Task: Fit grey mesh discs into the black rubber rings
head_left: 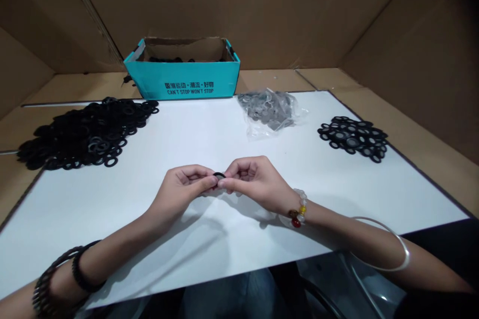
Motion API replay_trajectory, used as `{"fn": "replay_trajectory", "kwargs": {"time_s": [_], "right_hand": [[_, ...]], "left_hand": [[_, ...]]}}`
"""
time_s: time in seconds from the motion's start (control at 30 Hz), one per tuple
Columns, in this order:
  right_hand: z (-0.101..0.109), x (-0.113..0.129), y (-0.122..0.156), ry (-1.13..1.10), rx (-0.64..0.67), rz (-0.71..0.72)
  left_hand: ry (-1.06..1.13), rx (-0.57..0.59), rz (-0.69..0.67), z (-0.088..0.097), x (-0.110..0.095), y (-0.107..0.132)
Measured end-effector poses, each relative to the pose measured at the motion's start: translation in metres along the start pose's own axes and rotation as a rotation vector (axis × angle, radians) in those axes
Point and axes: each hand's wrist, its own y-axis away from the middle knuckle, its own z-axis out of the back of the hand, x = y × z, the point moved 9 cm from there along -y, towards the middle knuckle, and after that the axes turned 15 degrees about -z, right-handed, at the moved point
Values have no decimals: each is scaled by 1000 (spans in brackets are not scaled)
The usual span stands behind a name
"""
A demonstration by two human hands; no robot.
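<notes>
Between both hands, above the white board, is a small black ring (219, 175) with a grey disc inside it. My left hand (186, 184) pinches its left side between thumb and fingers. On the other side my right hand (254, 182) grips it the same way, thumb across the front. The fingertips cover much of the ring, so how the disc sits in it cannot be told. Beyond the right hand lies a clear plastic bag (270, 109) with many grey discs. At the right is a pile of black rings with grey centres (354, 138).
A large heap of black rings (86, 132) spreads over the left of the white board (187, 134). A turquoise box (187, 77) holding black pieces stands at the back edge. Cardboard walls (262, 10) enclose the back and sides.
</notes>
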Motion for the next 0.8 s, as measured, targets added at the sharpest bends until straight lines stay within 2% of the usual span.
{"fn": "replay_trajectory", "kwargs": {"time_s": [0.07,0.17,0.3,0.43,0.47,0.53,0.6,0.63,0.67,0.8], "right_hand": [[-4,-1,-1,-54,42,7],[-9,2,1,-70,85,75],[-7,7,7,70,-39,204],[-4,15,11,154,-126,258],[0,21,14,170,-160,286],[18,40,26,173,-323,396],[39,56,42,157,-512,510],[43,60,44,175,-540,518],[42,59,41,222,-505,484],[7,26,12,522,-110,216]], "left_hand": [[18,52,-31,-9,-5,2],[-132,117,-164,-16,-20,5],[-415,127,-319,-15,-34,7],[-442,185,-277,-18,-26,7],[-438,212,-255,-21,-22,7],[-429,246,-204,-24,-15,9],[-390,232,-158,-23,-8,9],[-359,218,-140,-22,-6,9],[-327,208,-128,-22,-4,8],[-274,212,-138,-21,-4,6]]}}
